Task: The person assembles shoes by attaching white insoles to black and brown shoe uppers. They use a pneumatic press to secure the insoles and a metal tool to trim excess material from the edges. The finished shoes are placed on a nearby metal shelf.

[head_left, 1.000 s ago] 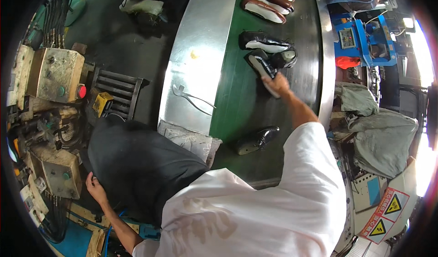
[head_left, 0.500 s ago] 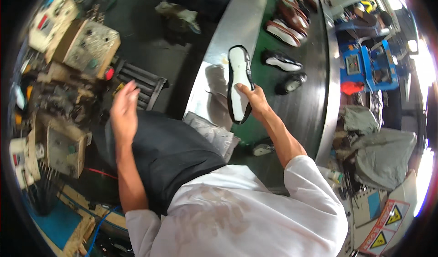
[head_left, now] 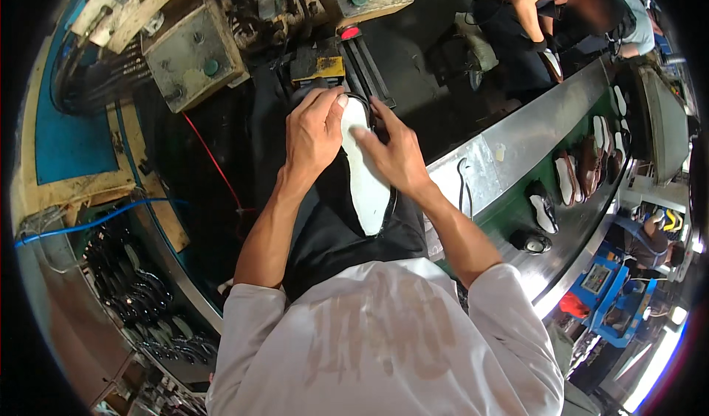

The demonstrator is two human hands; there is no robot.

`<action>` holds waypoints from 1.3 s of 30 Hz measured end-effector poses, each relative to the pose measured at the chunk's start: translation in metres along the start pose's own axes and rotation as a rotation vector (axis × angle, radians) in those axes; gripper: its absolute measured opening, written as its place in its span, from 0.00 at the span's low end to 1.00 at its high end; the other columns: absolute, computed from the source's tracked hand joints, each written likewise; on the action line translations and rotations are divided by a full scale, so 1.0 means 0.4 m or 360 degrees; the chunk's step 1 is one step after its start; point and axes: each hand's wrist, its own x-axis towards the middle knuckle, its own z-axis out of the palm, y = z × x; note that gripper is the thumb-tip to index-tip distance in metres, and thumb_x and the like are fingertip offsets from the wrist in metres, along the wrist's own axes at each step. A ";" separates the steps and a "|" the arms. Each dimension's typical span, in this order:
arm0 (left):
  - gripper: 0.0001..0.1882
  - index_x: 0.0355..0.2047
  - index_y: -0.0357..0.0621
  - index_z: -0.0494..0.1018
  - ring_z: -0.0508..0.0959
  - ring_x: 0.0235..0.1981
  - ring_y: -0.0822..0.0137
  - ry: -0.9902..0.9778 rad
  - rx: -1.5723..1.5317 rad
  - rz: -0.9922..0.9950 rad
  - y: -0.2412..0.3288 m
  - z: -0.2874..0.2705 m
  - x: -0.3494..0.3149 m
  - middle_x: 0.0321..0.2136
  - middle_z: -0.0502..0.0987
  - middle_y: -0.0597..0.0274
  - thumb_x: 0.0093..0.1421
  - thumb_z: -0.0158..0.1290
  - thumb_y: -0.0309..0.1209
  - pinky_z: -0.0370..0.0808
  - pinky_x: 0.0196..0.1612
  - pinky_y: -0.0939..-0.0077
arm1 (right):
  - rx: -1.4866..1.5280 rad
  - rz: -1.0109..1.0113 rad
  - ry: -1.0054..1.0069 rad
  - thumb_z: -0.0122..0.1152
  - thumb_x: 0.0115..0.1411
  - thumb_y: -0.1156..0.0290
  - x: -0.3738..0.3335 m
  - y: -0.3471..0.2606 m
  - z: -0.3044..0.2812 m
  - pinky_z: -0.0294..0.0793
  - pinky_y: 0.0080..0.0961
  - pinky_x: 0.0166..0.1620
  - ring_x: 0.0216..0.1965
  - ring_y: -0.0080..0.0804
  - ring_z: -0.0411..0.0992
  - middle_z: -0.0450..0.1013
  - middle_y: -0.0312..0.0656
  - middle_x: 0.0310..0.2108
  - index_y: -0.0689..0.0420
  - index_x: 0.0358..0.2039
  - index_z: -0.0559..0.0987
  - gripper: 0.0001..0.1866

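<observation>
Over my lap is a black shoe upper with its long white underside (head_left: 367, 187) turned up, the narrower end away from me. At that far end my left hand (head_left: 316, 129) is closed on the shoe's left edge, its fingertips at the rim. My right hand (head_left: 399, 154) grips the right edge, thumb across the white face and fingers along the black side. What the fingers do underneath is hidden. To the right, a thin black looped strip (head_left: 464, 187) lies on the metal ledge (head_left: 509, 146), apart from my hands.
Beyond the ledge, a green conveyor belt (head_left: 506, 228) carries black shoes (head_left: 543, 213) and brown shoes (head_left: 567, 178). Machinery with a worn box (head_left: 193, 58) stands ahead left. Several glossy black shoes (head_left: 133, 276) fill a rack lower left. Another person (head_left: 535, 10) works at the far right.
My view has swung left, away from the belt. The shoe has come from above the ledge to over my lap, and my left hand, empty before, now grips it too.
</observation>
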 end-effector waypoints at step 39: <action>0.30 0.70 0.37 0.67 0.71 0.67 0.47 0.0123 -0.0277 -0.0992 -0.071 0.094 -0.084 0.68 0.69 0.36 0.71 0.54 0.36 0.67 0.69 0.59 | -0.0953 -0.0373 -0.0368 0.78 0.57 0.58 -0.215 0.027 -0.027 0.75 0.54 0.66 0.66 0.70 0.63 0.41 0.70 0.79 0.27 0.73 0.71 0.43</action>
